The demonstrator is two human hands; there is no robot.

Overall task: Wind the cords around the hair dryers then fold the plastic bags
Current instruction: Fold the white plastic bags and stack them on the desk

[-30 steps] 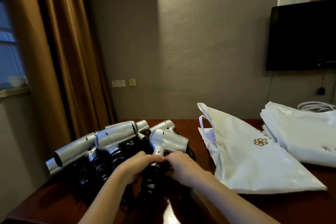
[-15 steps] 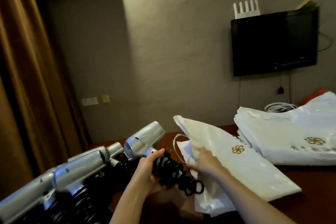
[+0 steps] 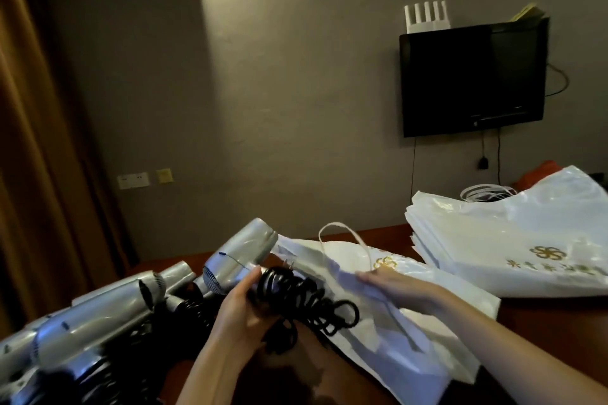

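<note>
- The person's left hand [image 3: 241,309] has its grip closed round a silver hair dryer [image 3: 241,255], lifted clear of the bench [image 3: 543,309], nozzle pointing up and away.
- That dryer's black coiled cord [image 3: 302,297] is bunched at the handle, and a few loops trail loose to the right over the near bag. I judge the winding on this one nearly done, not tidy yet.
- The right hand [image 3: 399,289] lies flat with straight fingers on a white plastic bag [image 3: 378,332], pressing it down and grasping nothing.
- That bag lies spread on the bench just right of the dryer, one carry loop standing up, a gold flower mark near its top. It looks unfolded.
- At the left edge, a heap of other hair dryers [image 3: 98,316] lies on the bench with dark cords massed beneath them. Whether those cords are properly wound is too dark to tell.
- Farther right sits a stack of white bags [image 3: 513,246] with the same gold mark, lying flat, well apart from the dryers. I cannot tell whether they count as folded.
- My reading: the cord part is near its end, the bag folding hardly begun.
- On the wall beyond hang a dark television [image 3: 473,82] and, to the left, a brown curtain [image 3: 36,141].
</note>
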